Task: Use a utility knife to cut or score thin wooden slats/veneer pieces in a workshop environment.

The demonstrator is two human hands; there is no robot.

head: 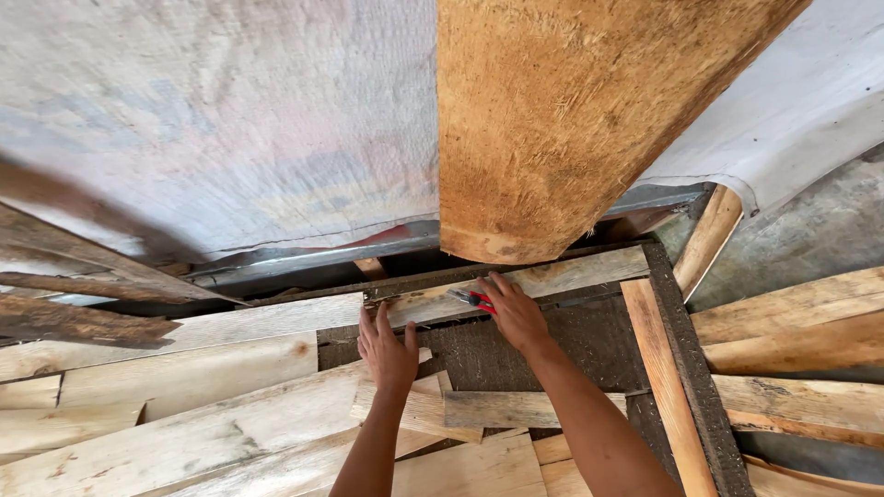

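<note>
Red-handled metal pliers [471,298] lay gripped in the right hand [516,313].
Left hand [387,348] pressed open fingers on the pale weathered wooden plank [552,274].

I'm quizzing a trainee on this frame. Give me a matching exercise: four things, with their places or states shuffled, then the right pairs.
Things:
1. left hand
2. right hand
3. pliers
4. brown sheet

Places or states:
A. red-handled, under the fingers of one hand
B. flat on the slat's left end
C. hangs down over the frame
D. holds a tool against the slat

Pairs: 1-B, 2-D, 3-A, 4-C
</note>
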